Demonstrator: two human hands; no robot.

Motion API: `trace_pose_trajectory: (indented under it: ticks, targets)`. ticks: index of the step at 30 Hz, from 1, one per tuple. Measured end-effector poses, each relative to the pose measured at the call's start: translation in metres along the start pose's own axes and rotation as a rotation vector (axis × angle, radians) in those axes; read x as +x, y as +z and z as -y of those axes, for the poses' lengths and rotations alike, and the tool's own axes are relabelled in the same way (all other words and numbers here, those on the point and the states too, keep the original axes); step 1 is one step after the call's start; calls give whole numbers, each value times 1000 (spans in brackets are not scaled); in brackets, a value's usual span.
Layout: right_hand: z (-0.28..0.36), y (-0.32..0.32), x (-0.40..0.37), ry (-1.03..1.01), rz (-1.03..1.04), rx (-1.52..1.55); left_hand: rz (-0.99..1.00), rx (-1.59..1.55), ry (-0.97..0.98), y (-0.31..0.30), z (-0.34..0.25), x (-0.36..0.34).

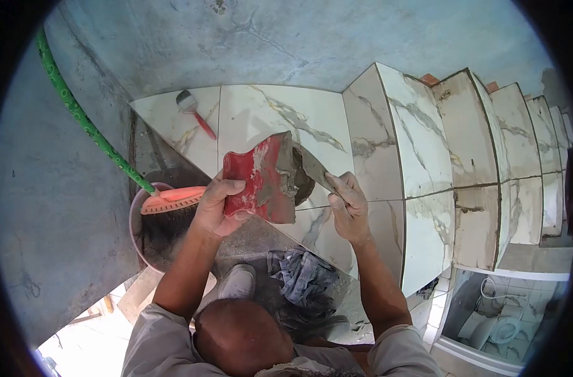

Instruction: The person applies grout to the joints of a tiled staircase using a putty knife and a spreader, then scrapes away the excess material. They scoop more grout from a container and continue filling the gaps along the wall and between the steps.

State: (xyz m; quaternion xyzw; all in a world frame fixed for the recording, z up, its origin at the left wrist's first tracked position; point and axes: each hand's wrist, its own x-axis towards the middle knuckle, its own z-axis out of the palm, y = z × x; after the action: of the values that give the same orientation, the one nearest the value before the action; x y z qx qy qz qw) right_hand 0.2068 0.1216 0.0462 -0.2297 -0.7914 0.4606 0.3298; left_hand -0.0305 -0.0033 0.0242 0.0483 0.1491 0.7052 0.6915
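My left hand (217,204) is clamping the red plate (258,181), which is extending toward my right hand (350,207), pinching a grey-smeared scraper (316,171). Plate's likely feeling light, stiff, slippery where smeared; I'm judging its cleaner red edge best for gripping.

The left hand (218,206) holds a grey-smeared red scraper (243,188); the right hand (350,206) holds a flat blade (314,170) at its edge. A paintbrush (202,123) lies on white tiles (248,116).
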Motion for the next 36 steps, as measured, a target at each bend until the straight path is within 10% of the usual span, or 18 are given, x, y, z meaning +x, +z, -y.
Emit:
trace_pose_trajectory:
  ticks: [29, 36]
  targets:
    - [0, 2, -35, -130, 114, -185, 51, -133, 86, 0, -9, -3]
    - [-27, 17, -42, 103, 247, -750, -25, 222, 310, -21, -22, -3]
